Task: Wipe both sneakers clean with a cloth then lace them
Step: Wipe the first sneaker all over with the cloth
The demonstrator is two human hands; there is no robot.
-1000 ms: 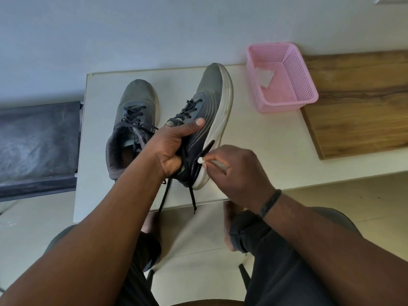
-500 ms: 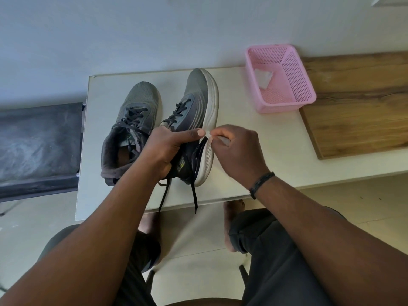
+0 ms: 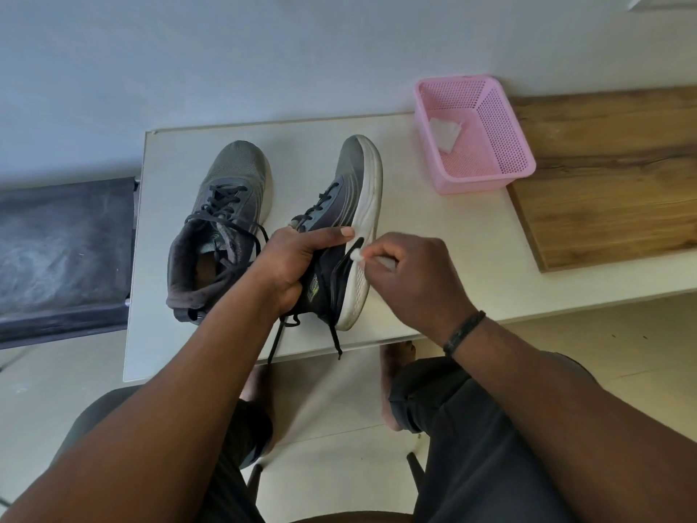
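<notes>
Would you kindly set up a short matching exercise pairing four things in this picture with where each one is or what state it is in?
Things:
1. flat sneaker
2. tilted sneaker
3. white cloth
4. pink basket

States:
A. pinched in the right hand, against a white sole
B. stands at the table's far edge with a white piece inside
C. turned on its side, gripped by the left hand
D. rests sole down on the table, untouched

Pairs: 1-D, 2-C, 3-A, 4-B
</notes>
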